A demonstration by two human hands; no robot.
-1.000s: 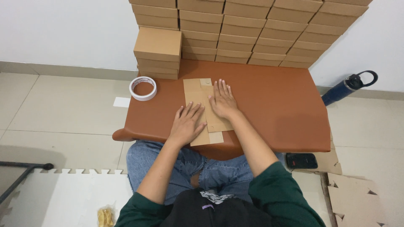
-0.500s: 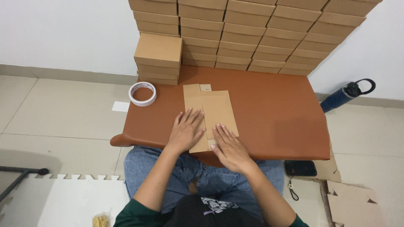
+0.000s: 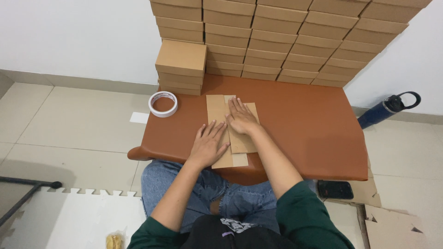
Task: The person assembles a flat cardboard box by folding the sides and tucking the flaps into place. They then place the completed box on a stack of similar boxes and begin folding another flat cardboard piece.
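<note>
A flat brown cardboard sheet lies lengthwise on the reddish-brown table, folded over along its length. My left hand presses flat on its near part, fingers spread. My right hand presses flat on the far part of the sheet, palm down on the folded flap. Neither hand grips anything.
A roll of tape sits at the table's left edge. A short stack of flat brown boxes stands behind it, before a tall wall of stacked boxes. A blue bottle lies on the floor right, a phone below the table edge, cardboard scraps nearby.
My right hand slid from the far part of the sheet to the near edge, then back up to the far part. The left hand stayed pressed on the near part.
</note>
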